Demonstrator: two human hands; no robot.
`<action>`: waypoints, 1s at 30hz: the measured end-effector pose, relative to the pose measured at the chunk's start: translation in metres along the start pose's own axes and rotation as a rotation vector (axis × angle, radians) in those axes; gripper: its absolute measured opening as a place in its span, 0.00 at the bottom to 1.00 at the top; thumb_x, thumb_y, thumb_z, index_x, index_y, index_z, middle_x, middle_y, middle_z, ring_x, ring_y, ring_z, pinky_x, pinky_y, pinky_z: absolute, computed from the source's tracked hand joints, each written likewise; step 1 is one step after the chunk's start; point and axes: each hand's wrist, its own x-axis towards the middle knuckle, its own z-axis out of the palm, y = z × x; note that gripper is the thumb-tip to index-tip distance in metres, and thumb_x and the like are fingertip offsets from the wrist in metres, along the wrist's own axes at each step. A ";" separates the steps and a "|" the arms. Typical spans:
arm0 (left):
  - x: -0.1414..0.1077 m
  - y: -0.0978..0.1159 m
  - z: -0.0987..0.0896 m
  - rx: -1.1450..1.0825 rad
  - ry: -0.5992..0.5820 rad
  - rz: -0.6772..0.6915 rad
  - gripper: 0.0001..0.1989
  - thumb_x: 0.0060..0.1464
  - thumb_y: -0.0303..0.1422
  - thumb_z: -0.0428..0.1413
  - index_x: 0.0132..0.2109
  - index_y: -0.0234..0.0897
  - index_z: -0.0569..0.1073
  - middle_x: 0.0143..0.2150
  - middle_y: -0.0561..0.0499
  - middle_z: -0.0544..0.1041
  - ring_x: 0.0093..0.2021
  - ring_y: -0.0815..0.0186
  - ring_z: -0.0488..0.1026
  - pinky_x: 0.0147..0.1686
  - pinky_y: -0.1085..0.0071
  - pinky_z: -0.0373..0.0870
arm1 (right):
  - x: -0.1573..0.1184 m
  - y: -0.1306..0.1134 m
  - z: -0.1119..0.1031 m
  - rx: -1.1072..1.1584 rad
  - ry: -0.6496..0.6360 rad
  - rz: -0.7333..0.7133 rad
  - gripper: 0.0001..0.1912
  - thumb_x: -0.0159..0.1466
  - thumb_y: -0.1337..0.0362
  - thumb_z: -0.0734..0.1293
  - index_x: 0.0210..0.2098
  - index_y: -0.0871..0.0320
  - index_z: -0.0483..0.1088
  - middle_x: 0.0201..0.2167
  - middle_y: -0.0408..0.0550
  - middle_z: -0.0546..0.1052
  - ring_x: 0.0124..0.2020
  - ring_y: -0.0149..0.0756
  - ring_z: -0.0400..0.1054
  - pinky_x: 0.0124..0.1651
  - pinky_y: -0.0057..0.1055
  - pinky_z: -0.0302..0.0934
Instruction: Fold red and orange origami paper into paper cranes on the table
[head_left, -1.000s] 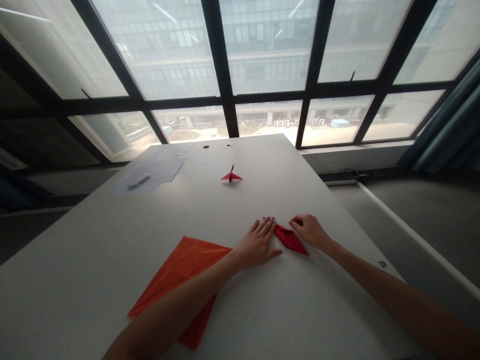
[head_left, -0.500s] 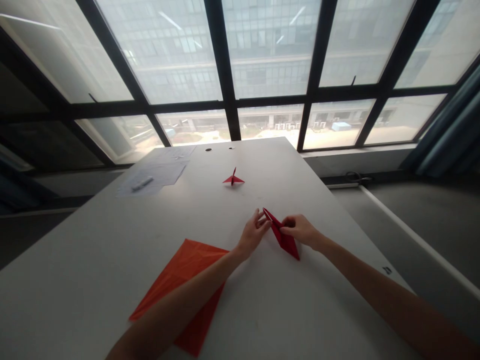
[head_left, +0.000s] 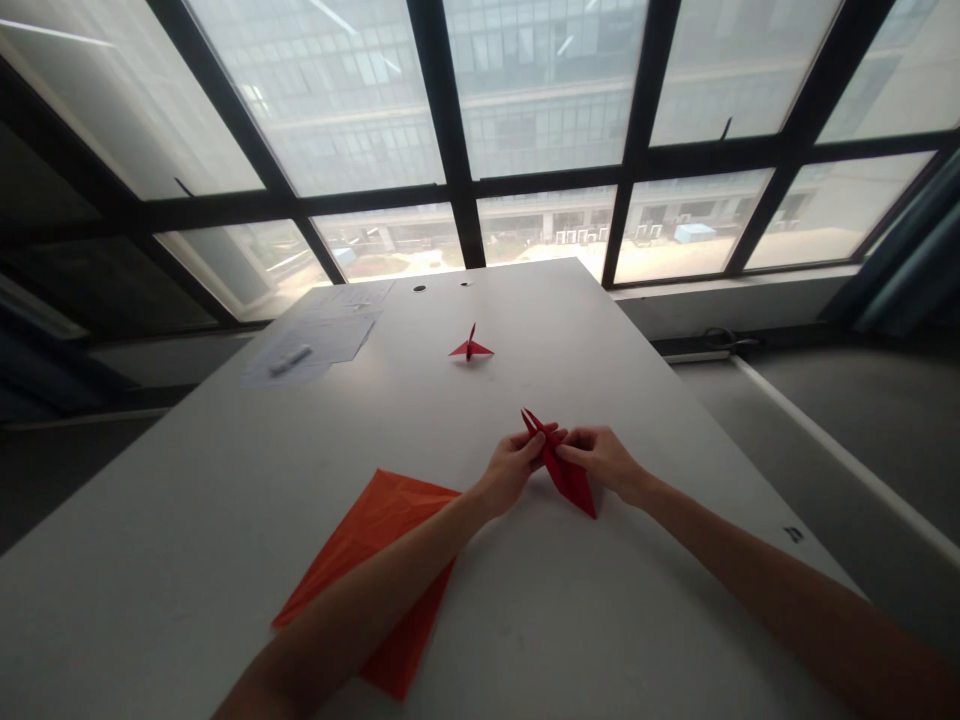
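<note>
A folded piece of red origami paper is held between my two hands just above the white table. Two narrow points of it stick up at the far end, and its wide end tapers toward me. My left hand pinches the paper near the narrow points, its thumb on top. On the other side, my right hand grips the middle with thumb and forefinger. Farther off stands a finished-looking red paper crane, wings spread. Orange paper sheets lie partly under my left forearm.
At the far left of the table lie printed papers with a pale marker-like stick on them. Two cable holes sit near the far edge. Beyond stand large windows. A white pipe runs along the floor at right.
My left hand has closed onto the red paper, moving slightly right with its fingers behind it. The paper's two narrow points now stand apart. The view has tilted and shifted slightly.
</note>
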 end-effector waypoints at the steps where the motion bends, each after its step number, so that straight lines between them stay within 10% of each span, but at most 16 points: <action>1: 0.000 0.000 0.000 -0.005 -0.009 0.007 0.22 0.52 0.41 0.64 0.50 0.30 0.77 0.49 0.37 0.79 0.52 0.54 0.75 0.59 0.54 0.63 | -0.001 0.000 0.001 0.018 0.005 0.011 0.17 0.53 0.52 0.73 0.29 0.62 0.73 0.27 0.46 0.76 0.27 0.31 0.66 0.32 0.28 0.59; 30: -0.003 0.010 0.006 -0.028 0.125 0.116 0.19 0.52 0.41 0.64 0.45 0.29 0.78 0.45 0.37 0.81 0.44 0.57 0.78 0.52 0.60 0.68 | -0.017 -0.003 0.017 0.064 -0.138 0.077 0.20 0.53 0.50 0.73 0.26 0.64 0.74 0.20 0.43 0.71 0.22 0.28 0.60 0.25 0.25 0.51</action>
